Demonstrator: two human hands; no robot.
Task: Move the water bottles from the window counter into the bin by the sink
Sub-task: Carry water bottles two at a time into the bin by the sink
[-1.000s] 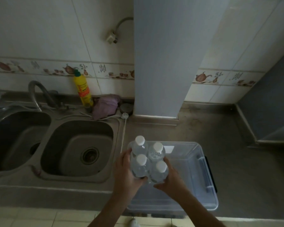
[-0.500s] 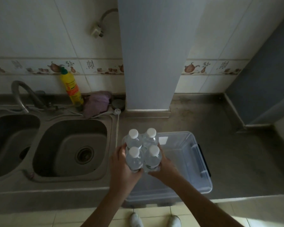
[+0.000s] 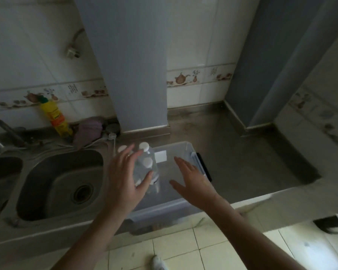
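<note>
bottles down in the bin, both hands off them

my left hand [image 3: 123, 180] hovers with fingers spread over the water bottles [image 3: 145, 168], not gripping; my right hand [image 3: 193, 180] is flat and open over the bare part of the bin [image 3: 191, 152], holding nothing. the bottles stand upright, packed together at the bin's sink-side end. clear thin plastic, white screw caps, round bodies; if full, i judge them heavy as a bunch, smooth and a bit slippery, with walls that give when squeezed. best held low around the bodies, pressed together, not by the caps. the bin is stiff translucent plastic with a dark handle, on a dull metal counter beside the steel sink [image 3: 61, 182].
</note>
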